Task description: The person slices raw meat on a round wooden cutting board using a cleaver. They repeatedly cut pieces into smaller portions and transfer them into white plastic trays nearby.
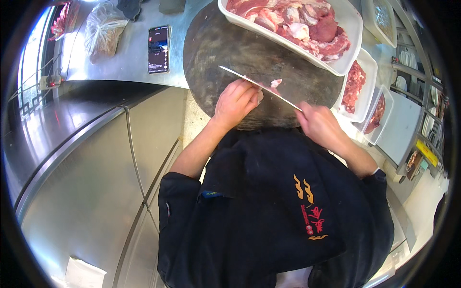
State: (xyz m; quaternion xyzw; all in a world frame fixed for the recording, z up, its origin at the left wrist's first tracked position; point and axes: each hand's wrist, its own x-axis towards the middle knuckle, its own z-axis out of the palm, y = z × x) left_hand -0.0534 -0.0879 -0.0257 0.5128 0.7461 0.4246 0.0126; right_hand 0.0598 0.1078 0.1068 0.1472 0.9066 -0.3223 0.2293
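Note:
My right hand [320, 122] grips a knife [266, 88] whose blade slants up and left across the round chopping block [223, 39]. My left hand [237, 100] rests on the block with its fingers curled against the near side of the blade. Under those fingers is a pale piece of meat [260, 96], mostly hidden by the hand. Just beyond the blade lies a small scrap of meat [276, 82]. A white tray [288, 41] heaped with raw meat chunks [299, 25] sits over the far right part of the block.
Right of the block stand a white container [369, 82] of chopped meat and a clear container [387, 120] with darker meat. Another container [389, 25] is behind them. On the steel counter [137, 68] at left lie a lit phone [158, 49] and a filled plastic bag [104, 34].

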